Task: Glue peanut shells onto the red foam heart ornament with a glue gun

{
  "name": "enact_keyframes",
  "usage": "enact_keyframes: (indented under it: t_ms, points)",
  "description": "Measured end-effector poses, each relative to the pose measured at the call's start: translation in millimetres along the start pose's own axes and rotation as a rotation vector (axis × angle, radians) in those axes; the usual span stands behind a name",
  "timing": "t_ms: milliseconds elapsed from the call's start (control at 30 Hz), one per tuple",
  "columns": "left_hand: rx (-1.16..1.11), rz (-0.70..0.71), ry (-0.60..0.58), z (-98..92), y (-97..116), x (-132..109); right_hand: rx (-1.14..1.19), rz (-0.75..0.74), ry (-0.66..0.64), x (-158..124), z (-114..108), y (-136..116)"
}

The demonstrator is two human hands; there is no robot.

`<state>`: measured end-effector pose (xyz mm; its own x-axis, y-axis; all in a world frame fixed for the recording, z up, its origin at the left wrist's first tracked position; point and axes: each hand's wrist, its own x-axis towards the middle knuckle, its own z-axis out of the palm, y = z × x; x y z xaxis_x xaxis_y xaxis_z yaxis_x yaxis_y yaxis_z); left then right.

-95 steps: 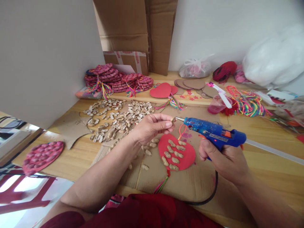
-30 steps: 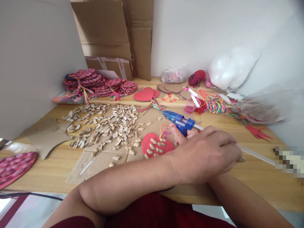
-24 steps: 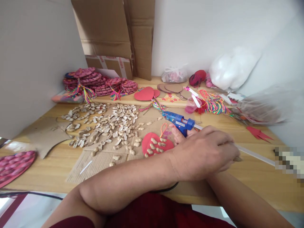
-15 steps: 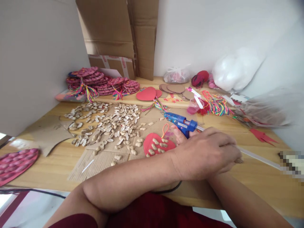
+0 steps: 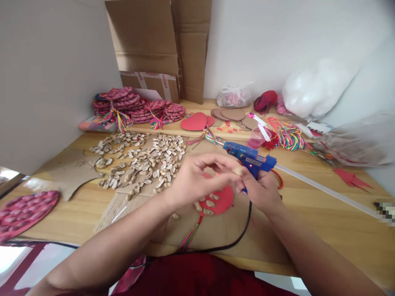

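Left hand (image 5: 200, 179) shifted left, peanut (image 5: 238, 169) at fingertips

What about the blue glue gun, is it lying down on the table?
No, the right hand is holding the glue gun up above the table.

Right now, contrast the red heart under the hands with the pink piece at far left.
The red heart carries tan shells; the pink piece carries pink lumps. The red heart shows bare surface, whereas the pink piece looks closely covered. The red heart lies on cardboard; the pink piece on wood. Both look reddish beneath.
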<state>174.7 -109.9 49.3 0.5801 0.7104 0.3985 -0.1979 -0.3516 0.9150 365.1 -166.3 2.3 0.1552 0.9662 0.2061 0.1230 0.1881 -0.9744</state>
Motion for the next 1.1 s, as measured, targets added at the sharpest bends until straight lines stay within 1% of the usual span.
enact_keyframes:
  t_ms: [33,100,167,200,267,333,400,500,667,800,1100]
  points:
    - [-0.064,-0.054,0.100,-11.3,-6,0,0.020,0.009,-0.005,2,1,-1]
    - [-0.163,-0.108,0.263,-28.4,-21,1,0.078,0.023,-0.015,2,4,1]
    - [-0.221,-0.177,0.337,-37.7,-34,3,0.139,0.046,-0.029,2,5,4]
    - [-0.238,-0.207,0.343,-39.9,-40,3,0.159,0.064,-0.036,2,5,5]
    - [-0.263,-0.251,0.314,-41.0,-46,2,0.193,0.115,-0.034,2,4,6]
    - [-0.288,-0.286,0.290,-40.5,-49,1,0.212,0.161,-0.028,2,4,5]
    - [-0.323,-0.331,0.301,-40.3,-50,-1,0.223,0.186,-0.040,2,4,4]
    - [-0.380,-0.417,0.318,-41.5,-51,-1,0.241,0.175,-0.068,0,3,0]
    - [-0.478,-0.509,0.317,-41.7,-51,0,0.232,0.084,-0.109,-5,2,-1]
    - [-0.506,-0.523,0.308,-40.7,-49,1,0.151,0.033,-0.144,-7,1,0]
    - [-0.535,-0.495,0.294,-45.4,-49,1,0.061,0.016,-0.130,-11,0,-1]
